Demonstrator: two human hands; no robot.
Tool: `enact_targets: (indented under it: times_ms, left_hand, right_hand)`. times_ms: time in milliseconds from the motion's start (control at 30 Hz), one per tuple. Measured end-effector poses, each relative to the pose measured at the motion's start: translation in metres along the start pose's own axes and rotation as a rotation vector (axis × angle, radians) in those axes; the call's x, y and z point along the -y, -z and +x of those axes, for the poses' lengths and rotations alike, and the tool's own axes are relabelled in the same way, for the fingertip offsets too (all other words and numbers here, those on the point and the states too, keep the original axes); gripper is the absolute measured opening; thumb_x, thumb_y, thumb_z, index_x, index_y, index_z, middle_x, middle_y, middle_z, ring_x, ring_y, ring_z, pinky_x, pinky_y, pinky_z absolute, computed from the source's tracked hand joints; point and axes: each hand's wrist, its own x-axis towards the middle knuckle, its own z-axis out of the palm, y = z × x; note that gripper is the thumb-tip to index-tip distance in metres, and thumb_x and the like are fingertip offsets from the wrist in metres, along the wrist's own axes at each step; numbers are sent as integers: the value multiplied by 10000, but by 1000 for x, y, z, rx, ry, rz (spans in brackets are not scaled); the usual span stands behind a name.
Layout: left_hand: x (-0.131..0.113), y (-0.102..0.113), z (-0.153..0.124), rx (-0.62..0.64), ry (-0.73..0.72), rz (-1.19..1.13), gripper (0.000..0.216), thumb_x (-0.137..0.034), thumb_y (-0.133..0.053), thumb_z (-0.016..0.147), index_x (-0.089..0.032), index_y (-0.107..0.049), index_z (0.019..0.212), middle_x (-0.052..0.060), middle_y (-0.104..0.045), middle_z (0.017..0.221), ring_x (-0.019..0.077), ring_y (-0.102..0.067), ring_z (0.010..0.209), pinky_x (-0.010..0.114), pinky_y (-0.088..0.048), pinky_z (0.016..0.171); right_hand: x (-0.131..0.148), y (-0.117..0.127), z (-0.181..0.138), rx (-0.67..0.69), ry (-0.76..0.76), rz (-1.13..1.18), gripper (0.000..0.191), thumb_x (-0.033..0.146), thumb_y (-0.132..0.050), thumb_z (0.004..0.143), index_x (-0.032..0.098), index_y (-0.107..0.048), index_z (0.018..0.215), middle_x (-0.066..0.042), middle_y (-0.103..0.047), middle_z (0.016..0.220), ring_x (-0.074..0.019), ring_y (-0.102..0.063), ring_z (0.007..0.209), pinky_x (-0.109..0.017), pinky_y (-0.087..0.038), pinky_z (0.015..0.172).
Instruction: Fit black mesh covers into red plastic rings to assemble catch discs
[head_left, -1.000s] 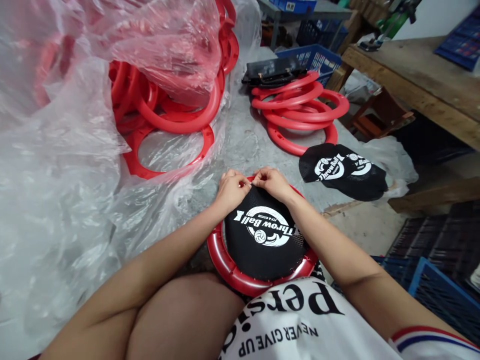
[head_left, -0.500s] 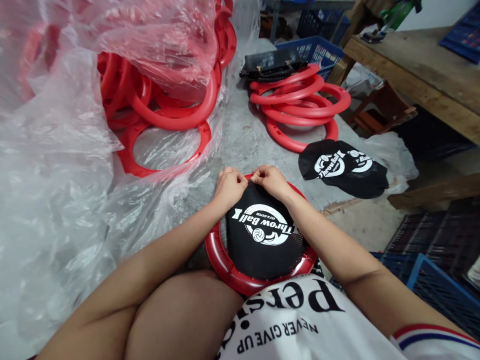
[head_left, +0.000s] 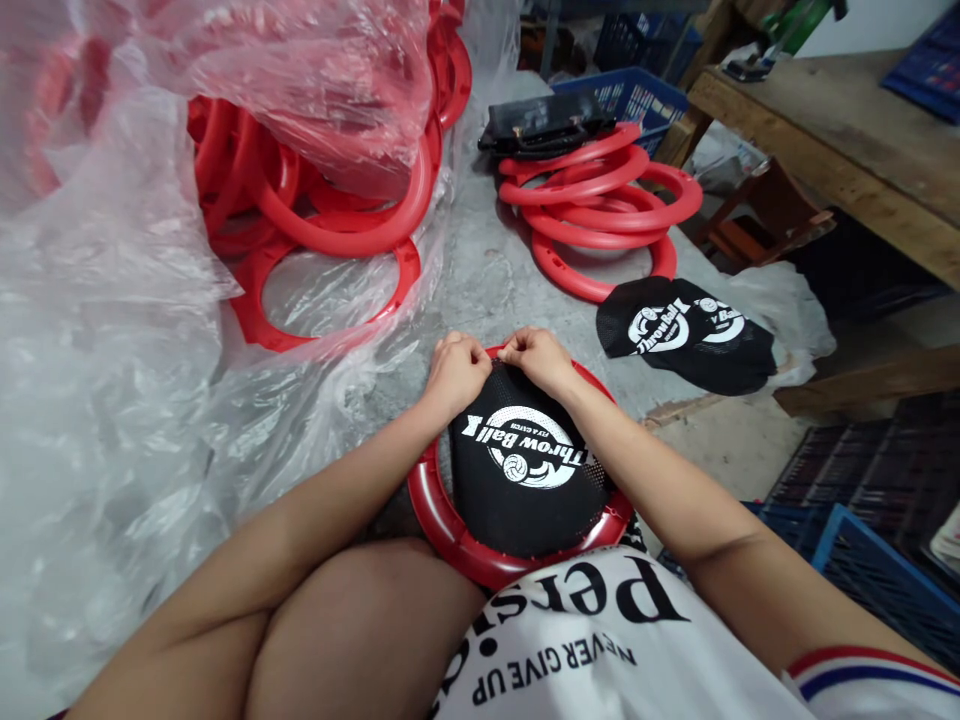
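Note:
A red plastic ring (head_left: 442,525) rests against my lap. Over it lies a black mesh net (head_left: 525,480) printed with a white "Throw Ball" logo. My left hand (head_left: 457,372) and my right hand (head_left: 536,358) meet at the ring's far edge. Both pinch the top edge of the net with closed fingers, thumbs nearly touching. The net covers most of the ring's opening, and a gap shows along its left side.
Several red rings (head_left: 600,215) are stacked on the grey floor ahead, with a black bag (head_left: 544,125) on top. More black nets (head_left: 686,335) lie to the right. A clear plastic sack (head_left: 135,300) of rings (head_left: 330,215) fills the left. Wooden bench (head_left: 840,140) and blue crates (head_left: 862,570) stand right.
Both hands have stayed pinched at the net's far edge, shifting only slightly along the ring. The camera has tilted a little.

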Motion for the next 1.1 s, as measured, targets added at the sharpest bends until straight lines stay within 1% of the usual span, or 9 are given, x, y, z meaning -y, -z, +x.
enact_targets:
  times_ms: [167,300,467,533,667,767,867,1033,1100]
  left_hand:
    - [3,-1,1,-3,-22,-22,164,-117,-585,810,-195,-606,667,65,-645,932,225,-605,1004,392,-462,1016]
    - [8,3,-1,21,-78,-103,94,-151,-610,803,-193,-664,739,62,-645,968,233,-604,1040,409,-453,1048]
    - [15,15,-9,9,-83,-240,246,-62,-493,784,-178,-679,895,59,-655,1027,197,-624,1013,360,-498,977]
    - [13,20,-16,-38,-81,-164,256,-52,-490,769,-184,-670,895,63,-662,1041,209,-618,1031,376,-490,981]
    - [4,26,-29,-91,-124,145,143,-131,-584,773,-210,-675,851,77,-673,1080,291,-565,1117,475,-430,1013]
    - [0,24,-33,-38,-200,264,105,-178,-600,799,-215,-689,841,82,-671,1100,311,-537,1132,491,-418,987]
    - [-2,20,-33,33,-237,250,164,-201,-584,838,-215,-718,931,82,-666,1131,302,-530,1144,480,-424,995]
    - [-9,12,-25,82,-286,232,271,-192,-522,906,-189,-733,1076,100,-649,1206,300,-515,1184,468,-425,1032]
    - [-12,8,-21,114,-293,237,260,-203,-526,921,-188,-740,1068,98,-648,1214,305,-509,1193,473,-422,1036]
  right_hand:
    - [1,-3,-1,-22,50,-79,147,312,-682,864,208,-685,760,-35,-727,897,-199,-623,849,-308,-415,744]
    - [-2,-1,1,-14,110,-100,112,217,-616,898,206,-710,838,-46,-723,978,-206,-618,929,-323,-430,823]
    - [-13,17,5,175,257,-65,168,125,-704,810,193,-730,962,-46,-682,1051,-189,-601,945,-319,-452,908]
    - [-16,26,1,168,273,-151,218,109,-727,789,191,-731,992,-57,-673,1054,-207,-587,959,-342,-448,940]
    - [-20,34,-21,42,199,-304,192,166,-659,880,194,-724,1059,-95,-668,1105,-267,-552,1041,-392,-441,967]
    - [-23,35,-42,-7,134,-369,226,212,-610,919,187,-709,1121,-128,-655,1159,-304,-537,1076,-424,-443,974]
    - [-22,37,-55,-4,120,-438,260,247,-576,934,183,-705,1151,-149,-649,1198,-332,-529,1109,-466,-432,995]
    - [-10,44,-42,7,261,-428,273,229,-572,912,184,-734,1126,-132,-596,1388,-347,-478,1255,-492,-390,1067]
    - [-9,42,-29,84,287,-367,219,222,-613,874,179,-756,1034,-125,-625,1348,-330,-496,1256,-474,-376,1090]
